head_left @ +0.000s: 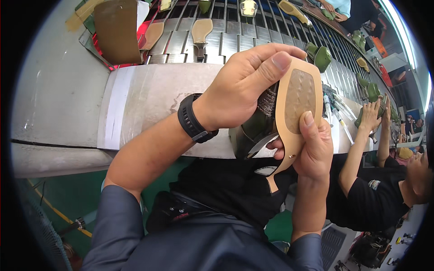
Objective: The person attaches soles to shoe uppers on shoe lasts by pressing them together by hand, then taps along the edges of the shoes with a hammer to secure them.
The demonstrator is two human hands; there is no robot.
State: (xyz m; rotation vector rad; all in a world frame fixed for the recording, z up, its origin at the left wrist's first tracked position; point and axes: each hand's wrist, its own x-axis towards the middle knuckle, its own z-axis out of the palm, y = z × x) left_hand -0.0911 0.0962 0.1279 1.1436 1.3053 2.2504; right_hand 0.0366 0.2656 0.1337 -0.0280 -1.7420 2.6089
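Hands [244, 90] [312, 149] gripping tan shoe sole [296, 97], conveyor [226, 40] carrying soles

Bright overhead light; sharp centre; black fisheye rim

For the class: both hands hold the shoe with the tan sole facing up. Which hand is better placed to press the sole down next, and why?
Probably the left hand: its thumb already lies along the tan sole's upper edge, fingers wrapped over the shoe. The right hand grips from below, steadying it.
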